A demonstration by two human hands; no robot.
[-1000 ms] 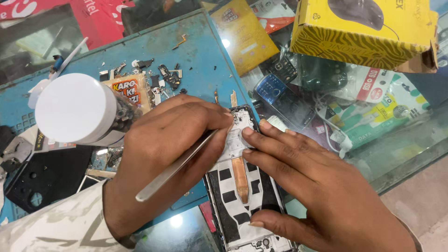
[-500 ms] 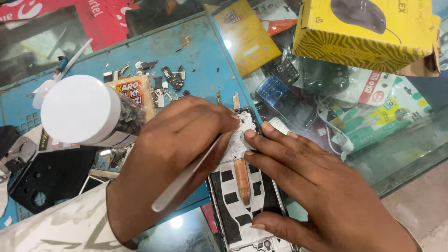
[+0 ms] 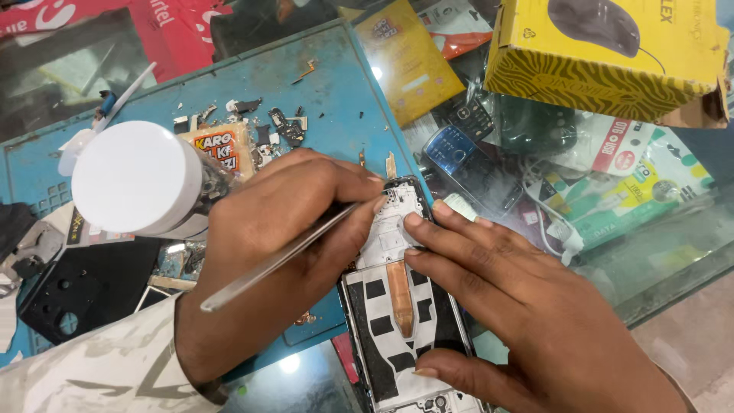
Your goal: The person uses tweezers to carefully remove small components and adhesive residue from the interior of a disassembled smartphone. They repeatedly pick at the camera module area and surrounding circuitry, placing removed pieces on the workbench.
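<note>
Opened phone flat on the blue mat, back off, white-and-black insides up w/ a copper strip down the middle. Left hand curled tight round metal tweezers, pinched between thumb & forefinger, tips down at the top end of the phone's inner frame, long tail sticking out behind the knuckles toward the sleeve. Probably gripped low like a pen for fine control on tiny parts. Right hand spread flat, nothing clasped, fingertips pressing the frame just beside the tweezer tips, thumb hooked on the lower edge, prob to stop the thing sliding. Wrist bent, palm hovering over the right side of the phone. Just behind the left knuckles, a bottle w/ a white round cap; past that, loose small parts scattered on the mat. Beyond the right fingertips, an old keypad phone & packets under glass, yellow box further off.
</note>
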